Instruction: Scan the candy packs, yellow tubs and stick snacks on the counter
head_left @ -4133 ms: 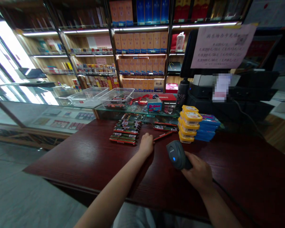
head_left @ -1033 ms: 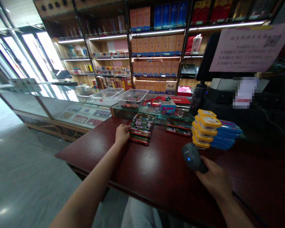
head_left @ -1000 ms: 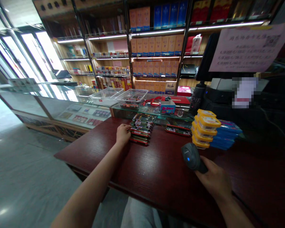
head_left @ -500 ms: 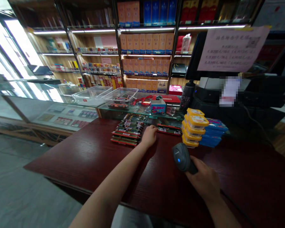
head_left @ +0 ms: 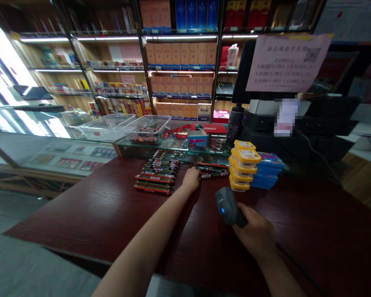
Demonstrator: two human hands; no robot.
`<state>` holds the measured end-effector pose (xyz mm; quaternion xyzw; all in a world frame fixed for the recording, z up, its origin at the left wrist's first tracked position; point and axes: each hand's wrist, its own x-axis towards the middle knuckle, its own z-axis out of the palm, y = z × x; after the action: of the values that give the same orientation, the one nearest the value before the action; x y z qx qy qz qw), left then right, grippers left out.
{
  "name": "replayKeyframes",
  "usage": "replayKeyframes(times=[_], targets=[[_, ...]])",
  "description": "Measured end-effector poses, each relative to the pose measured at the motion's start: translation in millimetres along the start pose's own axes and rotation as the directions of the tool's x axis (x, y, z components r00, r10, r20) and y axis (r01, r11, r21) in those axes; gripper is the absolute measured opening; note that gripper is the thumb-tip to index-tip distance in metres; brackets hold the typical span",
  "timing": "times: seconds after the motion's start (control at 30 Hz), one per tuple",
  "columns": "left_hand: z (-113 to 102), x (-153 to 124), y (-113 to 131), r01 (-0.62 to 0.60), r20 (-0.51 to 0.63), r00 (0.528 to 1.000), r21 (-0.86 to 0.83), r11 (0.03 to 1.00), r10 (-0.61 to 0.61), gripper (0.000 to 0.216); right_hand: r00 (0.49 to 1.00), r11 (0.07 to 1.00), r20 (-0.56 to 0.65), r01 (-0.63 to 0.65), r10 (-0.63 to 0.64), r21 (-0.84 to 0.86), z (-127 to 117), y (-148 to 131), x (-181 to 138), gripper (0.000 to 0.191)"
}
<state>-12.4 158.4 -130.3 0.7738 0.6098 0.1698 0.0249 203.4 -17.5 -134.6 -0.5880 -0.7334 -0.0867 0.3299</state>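
My left hand reaches across the dark red wooden counter and closes on a thin flat pack at the left end of a small pile of red-edged packs. My right hand grips a grey barcode scanner with a blue light, its head pointing toward the packs. A larger spread of the same flat packs lies just left of my left hand.
A stack of yellow-lidded tubs and blue packets stand right of the packs. Behind them runs a glass display case with clear trays. A till with a paper sign rises at the right. Shelves of boxes fill the back wall.
My left hand left the big spread of packs, crossed right to the small pile, and has pulled one pack partly out. The scanner hand stayed roughly where it was.
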Motion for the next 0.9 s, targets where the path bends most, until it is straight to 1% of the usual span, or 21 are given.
replayKeyframes(times=[0.07,0.1,0.23,0.33,0.43,0.5,0.57,0.63,0.77,0.83,0.9], targets=[[-5.1,-11.8,-1.0,-0.026,0.030,0.999,0.032,0.999,0.025,0.024,1.000,1.000,0.018,-0.021,0.021,0.011,-1.5,-1.2,0.3,0.029],[-7.8,-18.6,-1.4,-0.020,0.039,0.999,0.050,0.999,0.018,0.022,0.999,0.999,0.029,-0.032,0.032,0.018,-2.2,-1.8,0.5,0.029],[-15.5,-46.5,0.0,0.082,0.027,0.996,0.066,0.994,-0.084,0.018,0.996,0.997,0.064,-0.066,0.063,0.040,-3.5,-4.2,0.8,0.029],[-13.5,-61.6,2.9,0.087,-0.025,0.996,0.017,0.996,-0.086,0.018,0.995,0.996,0.060,-0.081,0.078,0.046,-3.6,-5.4,0.8,0.029],[-6.2,-68.7,3.0,0.093,-0.100,0.990,-0.043,0.995,-0.097,0.015,0.994,0.994,0.074,-0.087,0.081,0.071,-4.5,-5.8,2.2,0.029],[-1.5,-70.1,0.6,0.109,-0.138,0.983,-0.101,0.989,-0.122,0.014,0.989,0.990,0.107,-0.114,0.104,0.086,-6.3,-5.6,4.7,0.030],[1.4,-70.6,-2.9,0.121,-0.173,0.973,-0.173,0.977,-0.151,0.013,0.972,0.975,0.171,-0.186,0.163,0.125,-9.1,-5.5,8.2,0.033],[2.7,-70.9,-6.3,0.131,-0.212,0.960,-0.243,0.961,-0.184,0.012,0.950,0.936,0.233,-0.262,0.207,0.235,-12.5,-6.6,11.6,0.038],[2.7,-71.9,-9.3,0.134,-0.277,0.932,-0.333,0.933,-0.233,0.011,0.937,0.793,0.310,-0.311,0.163,0.524,-18.2,-13.5,14.5,0.034],[2.7,-72.0,-9.3,0.127,-0.305,0.921,-0.355,0.926,-0.243,0.011,0.933,0.728,0.325,-0.331,0.156,0.600,-19.2,-18.0,13.3,0.034],[3.1,-71.9,-9.2,0.119,-0.325,0.913,-0.364,0.924,-0.245,0.012,0.932,0.684,0.314,-0.348,0.180,0.641,-19.0,-21.5,11.1,0.036]])
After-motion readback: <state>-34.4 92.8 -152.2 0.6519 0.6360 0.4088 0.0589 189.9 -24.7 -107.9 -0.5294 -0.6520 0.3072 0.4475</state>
